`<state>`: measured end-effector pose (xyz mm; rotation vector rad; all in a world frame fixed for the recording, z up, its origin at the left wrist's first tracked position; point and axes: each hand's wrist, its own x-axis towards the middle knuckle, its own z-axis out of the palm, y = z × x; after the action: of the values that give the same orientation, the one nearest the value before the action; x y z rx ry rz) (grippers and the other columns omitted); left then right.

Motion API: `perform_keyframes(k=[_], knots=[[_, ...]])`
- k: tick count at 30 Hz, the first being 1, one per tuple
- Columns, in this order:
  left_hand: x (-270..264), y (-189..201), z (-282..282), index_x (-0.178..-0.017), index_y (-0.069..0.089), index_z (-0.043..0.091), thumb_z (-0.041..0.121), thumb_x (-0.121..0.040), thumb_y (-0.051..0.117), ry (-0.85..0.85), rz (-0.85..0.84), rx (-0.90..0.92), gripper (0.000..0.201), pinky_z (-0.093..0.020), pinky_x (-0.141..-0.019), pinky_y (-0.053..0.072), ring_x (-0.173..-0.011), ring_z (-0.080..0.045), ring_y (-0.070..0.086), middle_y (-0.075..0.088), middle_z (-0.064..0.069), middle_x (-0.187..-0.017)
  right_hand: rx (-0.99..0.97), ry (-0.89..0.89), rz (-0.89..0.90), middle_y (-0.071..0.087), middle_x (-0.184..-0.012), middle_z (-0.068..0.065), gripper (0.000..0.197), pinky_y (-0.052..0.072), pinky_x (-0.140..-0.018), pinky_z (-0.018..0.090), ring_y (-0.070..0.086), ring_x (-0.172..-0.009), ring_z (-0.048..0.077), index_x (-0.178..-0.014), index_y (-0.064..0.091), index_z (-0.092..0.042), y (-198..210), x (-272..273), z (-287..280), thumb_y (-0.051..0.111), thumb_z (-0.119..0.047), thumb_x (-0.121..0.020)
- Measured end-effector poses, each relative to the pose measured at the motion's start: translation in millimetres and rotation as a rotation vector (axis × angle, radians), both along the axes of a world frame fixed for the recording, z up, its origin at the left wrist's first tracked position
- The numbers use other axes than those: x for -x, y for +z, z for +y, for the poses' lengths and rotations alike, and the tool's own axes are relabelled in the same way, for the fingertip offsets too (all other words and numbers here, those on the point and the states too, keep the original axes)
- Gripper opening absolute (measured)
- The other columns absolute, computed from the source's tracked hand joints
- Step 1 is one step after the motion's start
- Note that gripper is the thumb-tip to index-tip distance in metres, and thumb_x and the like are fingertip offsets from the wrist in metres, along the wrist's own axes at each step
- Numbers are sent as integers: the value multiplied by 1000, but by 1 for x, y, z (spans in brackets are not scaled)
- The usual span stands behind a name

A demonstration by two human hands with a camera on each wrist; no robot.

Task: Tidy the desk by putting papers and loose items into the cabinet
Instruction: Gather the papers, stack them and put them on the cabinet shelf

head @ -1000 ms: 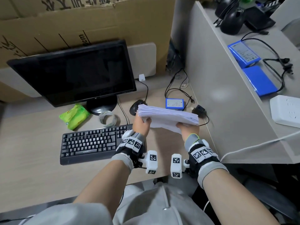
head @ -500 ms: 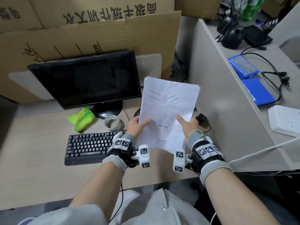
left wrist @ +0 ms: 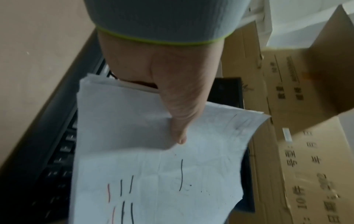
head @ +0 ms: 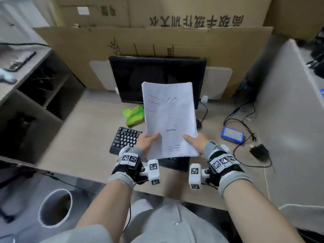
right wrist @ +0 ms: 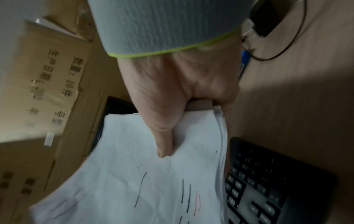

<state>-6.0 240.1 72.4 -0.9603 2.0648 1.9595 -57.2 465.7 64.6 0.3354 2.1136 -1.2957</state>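
1. Your left hand (head: 149,140) and right hand (head: 196,142) each have a pinching grip on the near edge of the papers (head: 169,118): thumb on top, fingers underneath, as both wrist views show.
2. A second ago the stack lay nearly flat in your hands, low over the worktop (head: 84,130). Now it stands tilted up with its scribbled face towards you, above the keyboard (head: 125,138) and in front of the monitor (head: 156,76).
3. The view has also swung left since then: dark open compartments (head: 40,90), well left of the keyboard, have come into sight. They may be the cabinet, though blur leaves that unclear.
4. Judging from this, the stack is gathered and lifted, so the carry to the cabinet looks like the step in hand. Nothing is stowed yet.
5. Loose items remain on the worktop: a green packet (head: 134,114) just behind the keyboard, and a blue box (head: 232,135) and a black adapter (head: 259,151) to the keyboard's right.
6. The stack's far end is unsupported and may sag or fan out, so keep both pinches firm as you turn.
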Motion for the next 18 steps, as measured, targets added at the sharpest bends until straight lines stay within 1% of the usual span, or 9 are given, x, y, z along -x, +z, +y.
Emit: perform_keyframes(k=[1, 3, 5, 8, 10, 12, 14, 16, 18], knots=[[-2, 2, -7, -108, 70, 1, 25, -78, 79, -11, 3, -27, 39, -41, -78, 57, -82, -25, 68, 73, -15, -98, 0, -9, 27, 59, -132, 8, 98, 47, -101, 44, 59, -116, 28, -136, 48, -10, -1, 2, -7, 65, -74, -63], [-9, 3, -18, -111, 68, 1, 18, -81, 77, -40, -14, -67, 35, -39, -77, 57, -82, -26, 67, 72, -14, -99, 15, -69, 74, 58, -133, 9, 92, 43, -105, 45, 56, -120, 29, -136, 48, -7, -7, 5, -21, 65, -66, -67], [-15, 5, -35, -104, 69, 4, 26, -74, 77, -55, -23, -96, 38, -43, -79, 55, -83, -29, 66, 72, -14, -94, 15, -112, 108, 61, -128, 9, 90, 45, -104, 44, 59, -115, 28, -132, 52, -6, 15, 0, -48, 66, -65, -65], [-15, 9, -56, -77, 64, 7, 38, -67, 67, -60, 33, -14, 32, -35, -67, 43, -72, -22, 54, 61, -11, -74, 53, -129, 132, 68, -113, 9, 51, 52, -96, 42, 66, -99, 28, -116, 62, -5, 34, -2, -80, 70, -42, -82], [-14, 8, -88, -78, 64, 8, 38, -71, 64, -24, 65, 36, 31, -33, -67, 45, -71, -21, 56, 62, -10, -75, 89, -122, 112, 69, -106, 9, 39, 55, -90, 40, 67, -92, 27, -112, 63, -5, 44, -6, -113, 73, -29, -83], [-14, 9, -115, -97, 67, 4, 30, -76, 73, 1, 64, 25, 34, -39, -79, 55, -82, -27, 67, 71, -12, -91, 93, -109, 110, 68, -102, 10, 33, 55, -85, 39, 66, -88, 26, -108, 61, -4, 52, -7, -135, 77, -12, -80], [-17, 11, -146, -114, 66, -2, 12, -83, 75, -1, 40, 10, 35, -40, -88, 55, -92, -27, 68, 72, -13, -103, 97, -170, 138, 69, -104, 12, 34, 56, -86, 43, 67, -89, 29, -102, 63, -5, 60, -6, -165, 79, -1, -73], [-22, 13, -192, -112, 67, -2, 5, -83, 74, -25, 31, 32, 31, -42, -93, 54, -95, -27, 68, 72, -12, -104, 166, -304, 175, 73, -101, 14, 34, 57, -86, 50, 71, -91, 33, -95, 70, -5, 61, 0, -212, 82, -5, -63], [-25, 21, -221, -100, 71, 5, 1, -80, 74, -8, 44, 48, 21, -42, -92, 55, -94, -28, 70, 73, -13, -99, 228, -354, 173, 76, -92, 10, 36, 57, -84, 52, 72, -87, 32, -88, 74, -7, 70, 4, -249, 83, -14, -54]])
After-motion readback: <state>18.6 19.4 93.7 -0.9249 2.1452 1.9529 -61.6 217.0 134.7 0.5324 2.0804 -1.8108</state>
